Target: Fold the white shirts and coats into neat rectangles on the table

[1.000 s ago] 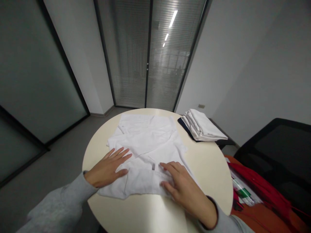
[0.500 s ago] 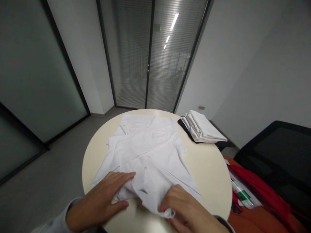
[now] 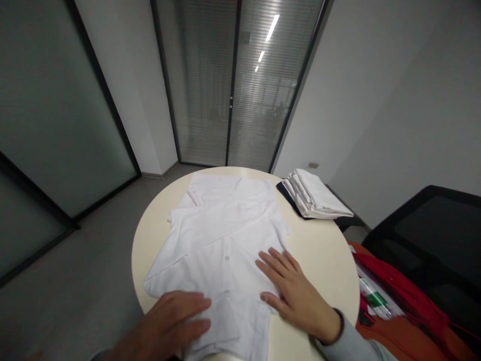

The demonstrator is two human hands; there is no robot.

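A white shirt (image 3: 218, 235) lies spread out on a round cream table (image 3: 323, 250), its collar at the far side and small buttons showing near the middle. My left hand (image 3: 173, 326) rests flat on the shirt's near hem at the table's front edge, fingers stretched toward the right. Flat as well, my right hand (image 3: 293, 293) presses the shirt's right edge with its fingers spread. Neither hand holds anything.
A stack of folded white garments (image 3: 313, 198) on a dark cloth sits at the table's far right. A black chair (image 3: 428, 230) stands to the right, with red fabric and a packet (image 3: 379, 296) beside it. Glass doors with blinds close off the back.
Both hands pulled the shirt's near part toward me, bunching it, and then laid it flat. The left hand has slid to the near hem and the right hand to the right edge.
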